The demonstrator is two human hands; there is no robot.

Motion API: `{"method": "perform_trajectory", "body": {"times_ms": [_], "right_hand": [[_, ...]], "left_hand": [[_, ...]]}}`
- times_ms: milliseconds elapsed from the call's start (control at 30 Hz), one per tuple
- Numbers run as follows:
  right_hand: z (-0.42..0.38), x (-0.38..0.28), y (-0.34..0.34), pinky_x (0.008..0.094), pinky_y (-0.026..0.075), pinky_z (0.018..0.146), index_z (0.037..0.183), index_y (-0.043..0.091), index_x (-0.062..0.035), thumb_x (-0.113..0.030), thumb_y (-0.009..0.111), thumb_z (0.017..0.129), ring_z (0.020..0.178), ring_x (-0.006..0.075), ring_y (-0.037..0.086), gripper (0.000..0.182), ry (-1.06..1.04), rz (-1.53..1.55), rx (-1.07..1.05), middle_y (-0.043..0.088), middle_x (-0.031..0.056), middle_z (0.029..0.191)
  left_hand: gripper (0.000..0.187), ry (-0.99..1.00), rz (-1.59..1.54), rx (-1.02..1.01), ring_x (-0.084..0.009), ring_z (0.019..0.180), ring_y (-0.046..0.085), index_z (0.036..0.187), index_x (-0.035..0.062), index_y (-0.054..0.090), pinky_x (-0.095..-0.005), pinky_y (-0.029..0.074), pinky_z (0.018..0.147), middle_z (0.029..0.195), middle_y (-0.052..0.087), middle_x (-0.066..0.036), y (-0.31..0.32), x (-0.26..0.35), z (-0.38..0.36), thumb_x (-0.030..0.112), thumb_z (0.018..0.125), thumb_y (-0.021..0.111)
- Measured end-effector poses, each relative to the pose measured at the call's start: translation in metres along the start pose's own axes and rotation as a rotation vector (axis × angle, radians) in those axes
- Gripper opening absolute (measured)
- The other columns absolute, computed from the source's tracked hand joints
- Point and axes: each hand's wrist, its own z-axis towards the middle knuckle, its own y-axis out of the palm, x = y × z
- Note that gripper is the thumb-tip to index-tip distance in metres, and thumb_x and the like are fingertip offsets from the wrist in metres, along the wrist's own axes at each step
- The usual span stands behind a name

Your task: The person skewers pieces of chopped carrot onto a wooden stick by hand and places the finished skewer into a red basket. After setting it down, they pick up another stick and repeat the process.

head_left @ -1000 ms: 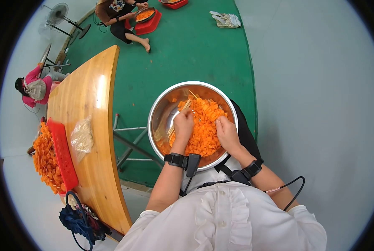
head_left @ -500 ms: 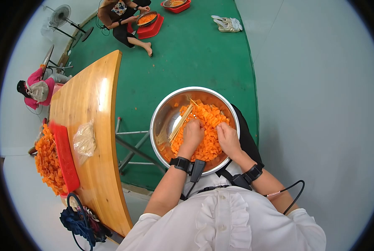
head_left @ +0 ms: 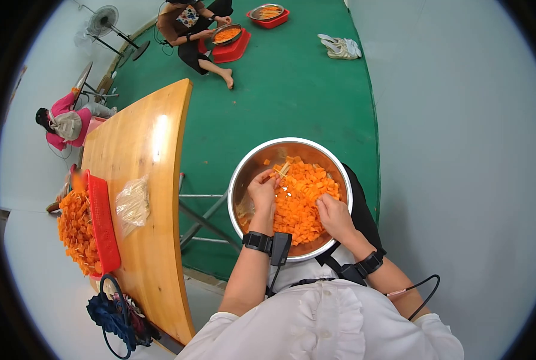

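A steel bowl full of small orange pieces rests on my lap. Over the bowl's left part, my left hand has its fingers pinched together, with a thin wooden stick and an orange piece at the fingertips. At the right side of the orange pieces, my right hand is closed with its fingertips together; what it holds, if anything, is too small to tell. More sticks lie in the upper part of the bowl, partly covered by orange pieces.
A wooden table on the left bears a plastic bag of sticks and a red basket heaped with orange pieces. A blue bag hangs by it. Two people, a fan and shoes are farther off.
My left hand has moved up and left relative to the bowl. The long sticks seen beside it before are now mostly hidden. The whole view has shifted a little.
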Motion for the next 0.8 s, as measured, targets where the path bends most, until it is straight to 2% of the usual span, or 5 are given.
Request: {"method": "perform_trajectory", "body": {"times_ms": [100,400,800], "right_hand": [[0.0000,0.0003,0.0002,0.0450,0.043,0.056,0.076,0.048,-0.0008,-0.015,0.046,0.088,0.063,0.0371,0.057,0.018,0.012,-0.039,-0.043,0.055,0.0204,0.063],[-0.0018,0.0009,0.0010,0.0451,0.044,0.054,0.075,0.048,-0.0010,-0.016,0.045,0.088,0.060,0.0368,0.058,0.020,0.001,-0.121,-0.073,0.055,0.0205,0.061],[-0.0032,0.0003,0.0018,0.0452,0.043,0.051,0.072,0.050,-0.0023,-0.016,0.047,0.086,0.055,0.0361,0.057,0.020,-0.028,-0.185,-0.066,0.054,0.0191,0.055]], "left_hand": [[0.019,-0.010,-0.013,0.016,-0.0157,0.079,0.062,0.103,-0.0062,0.054,-0.0218,0.053,0.065,0.096,0.059,-0.012,-0.0011,-0.0011,0.0003,-0.007,0.084,0.051],[0.027,-0.022,-0.004,-0.013,-0.0207,0.082,0.063,0.110,-0.0089,0.047,-0.0244,0.053,0.064,0.096,0.060,-0.016,0.0010,0.0031,-0.0049,-0.007,0.083,0.049],[0.023,0.044,0.049,-0.001,-0.0170,0.077,0.063,0.105,-0.0061,0.050,-0.0220,0.052,0.062,0.092,0.061,-0.014,0.0018,0.0002,-0.0062,-0.007,0.082,0.049]]}}
